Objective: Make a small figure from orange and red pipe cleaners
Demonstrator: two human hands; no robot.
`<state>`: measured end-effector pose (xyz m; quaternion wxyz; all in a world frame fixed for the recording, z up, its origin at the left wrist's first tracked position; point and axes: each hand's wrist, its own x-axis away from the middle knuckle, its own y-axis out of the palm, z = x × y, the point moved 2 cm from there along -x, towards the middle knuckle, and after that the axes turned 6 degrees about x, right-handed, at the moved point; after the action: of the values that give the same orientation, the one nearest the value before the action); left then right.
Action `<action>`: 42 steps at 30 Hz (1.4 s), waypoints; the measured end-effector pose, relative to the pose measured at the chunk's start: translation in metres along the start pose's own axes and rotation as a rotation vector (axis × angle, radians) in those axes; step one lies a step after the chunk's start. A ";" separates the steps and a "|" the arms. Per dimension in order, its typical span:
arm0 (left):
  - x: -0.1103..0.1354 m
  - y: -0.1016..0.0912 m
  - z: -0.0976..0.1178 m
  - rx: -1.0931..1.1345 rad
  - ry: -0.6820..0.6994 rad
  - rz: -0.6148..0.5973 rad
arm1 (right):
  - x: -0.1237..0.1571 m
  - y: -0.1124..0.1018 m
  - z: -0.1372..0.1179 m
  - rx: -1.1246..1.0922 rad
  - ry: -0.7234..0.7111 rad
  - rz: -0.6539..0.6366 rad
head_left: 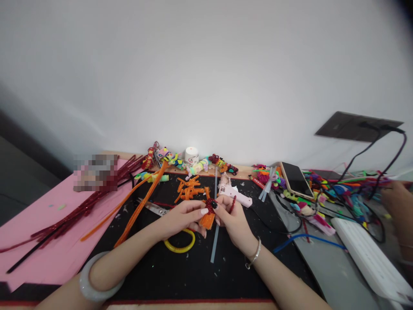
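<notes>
Over the black mat, both hands pinch one small craft piece, an orange pipe cleaner bundle with dark red pipe cleaner wound round its middle. My left hand is closed on its left side, thumb on the red winding. From the other side my right hand grips it, and a red pipe cleaner end sticks up by its fingers. Behind them lie cut orange pipe cleaner pieces and a pale pink glue gun. Scissors with a yellow handle rest under my left hand. A glue stick passes beneath the hands.
Long red pipe cleaners cover a pink sheet at left. Finished-looking pipe cleaner figures and a white cup line the wall. To the right are a phone, a power strip, cables and another person's hand.
</notes>
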<state>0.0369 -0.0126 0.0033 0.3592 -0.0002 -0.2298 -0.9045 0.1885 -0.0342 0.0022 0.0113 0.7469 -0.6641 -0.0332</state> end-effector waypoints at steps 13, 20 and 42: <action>-0.001 -0.004 -0.002 -0.089 0.043 0.086 | -0.001 0.001 0.002 -0.008 0.030 0.025; -0.001 -0.006 -0.004 0.002 0.049 0.052 | -0.001 0.000 0.002 -0.011 0.030 0.032; -0.002 -0.007 -0.005 -0.251 0.107 0.100 | 0.001 0.003 0.001 0.154 0.003 0.044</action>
<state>0.0344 -0.0086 -0.0045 0.4127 -0.0086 -0.0952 -0.9058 0.1859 -0.0353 0.0014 -0.0443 0.7308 -0.6809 0.0194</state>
